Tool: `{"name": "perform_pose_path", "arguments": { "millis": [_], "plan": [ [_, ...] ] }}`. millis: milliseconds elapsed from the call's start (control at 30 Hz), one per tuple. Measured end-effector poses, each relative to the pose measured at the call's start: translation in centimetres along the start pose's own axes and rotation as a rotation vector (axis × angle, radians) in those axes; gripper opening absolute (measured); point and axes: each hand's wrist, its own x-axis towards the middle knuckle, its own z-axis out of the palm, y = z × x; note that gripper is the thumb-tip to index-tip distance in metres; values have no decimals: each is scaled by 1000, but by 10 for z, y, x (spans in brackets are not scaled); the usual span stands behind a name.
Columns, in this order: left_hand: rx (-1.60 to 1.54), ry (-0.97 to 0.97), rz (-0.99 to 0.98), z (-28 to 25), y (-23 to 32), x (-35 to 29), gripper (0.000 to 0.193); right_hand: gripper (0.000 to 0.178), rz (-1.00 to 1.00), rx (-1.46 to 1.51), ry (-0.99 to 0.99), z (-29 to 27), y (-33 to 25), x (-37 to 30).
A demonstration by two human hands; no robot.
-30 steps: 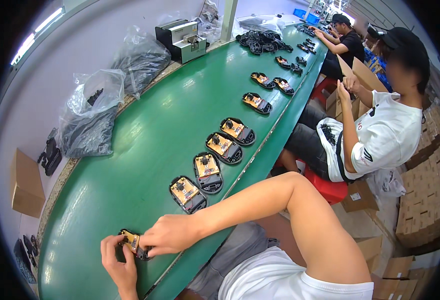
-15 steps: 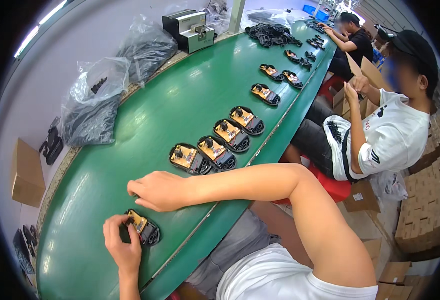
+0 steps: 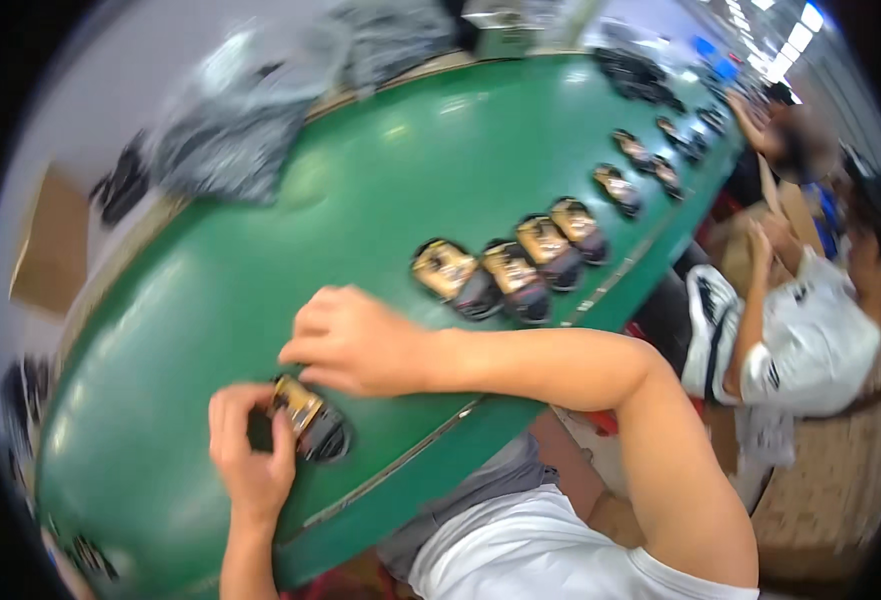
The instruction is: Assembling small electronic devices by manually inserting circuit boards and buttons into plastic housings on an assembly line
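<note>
An uncovered computer mouse base (image 3: pixel 320 424), black with an amber circuit board, lies tilted on the green work surface. My left hand (image 3: pixel 248 452) grips the far-left end of it between thumb and forefinger. Just beyond that end hovers my right hand (image 3: pixel 365 345), its fingers bent together and pointing left. Whatever its fingertips may hold is hidden by the hand and by motion blur. To the right, several similar mouse bases (image 3: pixel 450 272) stand close together in a slanting row, boards facing up.
The green table (image 3: pixel 210 300) curves away to the far right, with smaller mouse parts (image 3: pixel 620 190) and a dark heap (image 3: pixel 635 78) on it. Grey plastic bags (image 3: pixel 230 135) line the back edge. A cardboard box (image 3: pixel 52 240) stands left. Co-workers (image 3: pixel 810 340) sit along the right side.
The whole view has swung, so the table and the row of mouse bases sit farther right. Both hands stay around the same mouse base, the right one still just beyond it.
</note>
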Motion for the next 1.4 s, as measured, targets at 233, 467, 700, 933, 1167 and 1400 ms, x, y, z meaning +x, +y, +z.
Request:
{"name": "perform_pose_path", "arguments": {
  "millis": [233, 467, 700, 933, 1167, 1400],
  "plan": [
    [-65, 46, 99, 10, -2, 6, 28, 32, 104, -14, -104, -28, -7, -3],
    [-82, 44, 43, 9, -7, 0, 28, 29, 157, 28, -126, -25, -17, 7],
    [-63, 69, 103, 20, 3, 7, 22, 17, 63, 152, 59, -32, -18, 1],
    [-80, 36, 141, 15, 11, -12, 19, 13, 24, 411, 154, -14, -31, -4],
    [-247, 35, 29, 16, 3, -18, 15, 26, 16, 487, 160, -9, -40, -11],
    [-200, 52, 79, 14, 7, -12, 17, 18, 45, 571, 98, -13, -43, -10]
  ]
}}
